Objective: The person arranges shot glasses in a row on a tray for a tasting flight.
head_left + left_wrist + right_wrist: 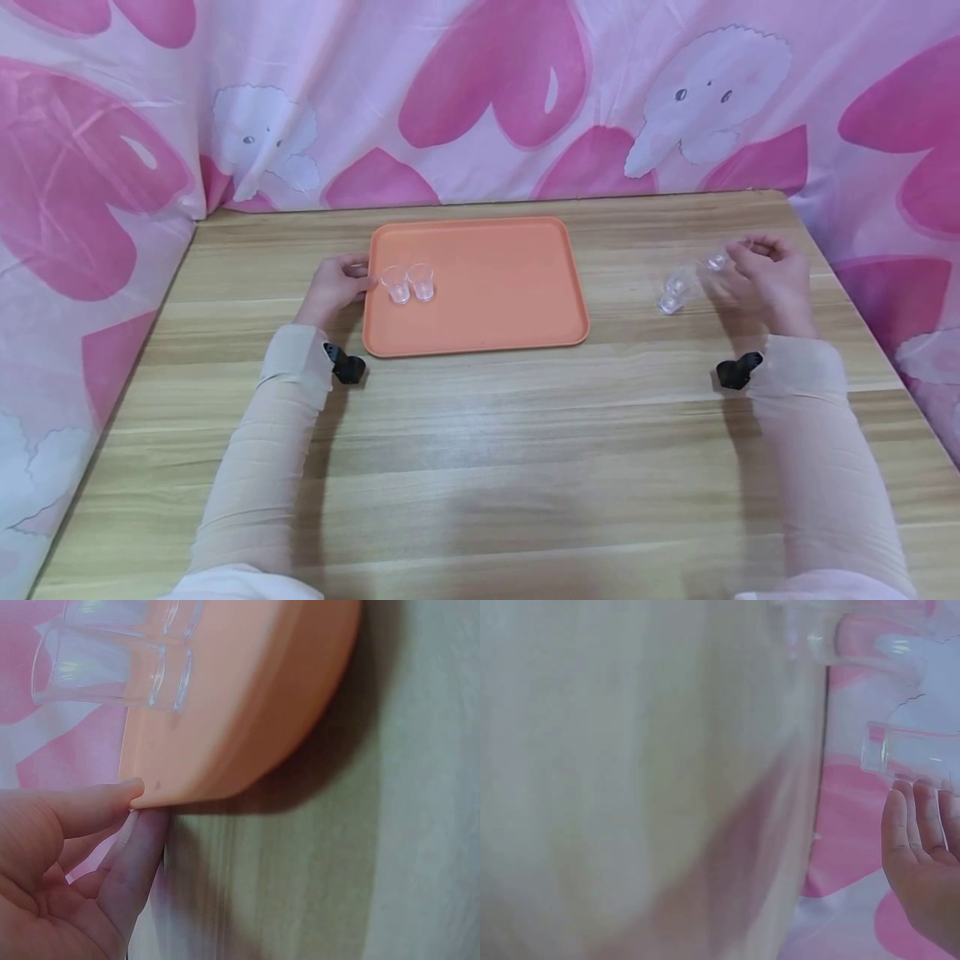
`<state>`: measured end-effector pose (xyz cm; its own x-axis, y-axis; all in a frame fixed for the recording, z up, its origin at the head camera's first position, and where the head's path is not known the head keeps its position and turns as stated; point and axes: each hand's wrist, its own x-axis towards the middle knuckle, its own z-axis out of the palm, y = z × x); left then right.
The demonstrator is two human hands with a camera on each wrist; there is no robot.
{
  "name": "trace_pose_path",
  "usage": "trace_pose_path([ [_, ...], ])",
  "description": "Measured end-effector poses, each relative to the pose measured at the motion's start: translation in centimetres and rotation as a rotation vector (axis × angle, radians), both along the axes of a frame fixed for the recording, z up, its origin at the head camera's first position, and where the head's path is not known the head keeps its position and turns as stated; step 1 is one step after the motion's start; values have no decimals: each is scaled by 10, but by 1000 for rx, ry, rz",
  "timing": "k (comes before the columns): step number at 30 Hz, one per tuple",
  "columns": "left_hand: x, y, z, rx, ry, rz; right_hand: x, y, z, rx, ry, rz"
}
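Left hand (332, 287) has its fingers pinched on that rectangular orange tray (495, 292); right hand (776, 279) has a small clear tapered cup (909, 752), fingers barely curled.

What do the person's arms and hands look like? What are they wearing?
The sleeves are pale and wrinkled, with wide cuffs. A little black gadget pokes out beside each cuff. Whiter cloth shows at the bottom of the head view. The left hand and right hand are bare, with no gloves.
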<state>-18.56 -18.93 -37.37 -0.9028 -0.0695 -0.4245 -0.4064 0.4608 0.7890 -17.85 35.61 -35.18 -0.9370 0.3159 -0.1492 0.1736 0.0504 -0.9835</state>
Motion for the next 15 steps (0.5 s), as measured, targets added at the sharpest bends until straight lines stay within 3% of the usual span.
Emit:
trace_pose_path([
  [5,0,0,0,2,-4,6,-1,-12,12,-57,96,-28],
  [15,1,0,0,11,-7,12,-3,-51,37,-11,147,24],
])
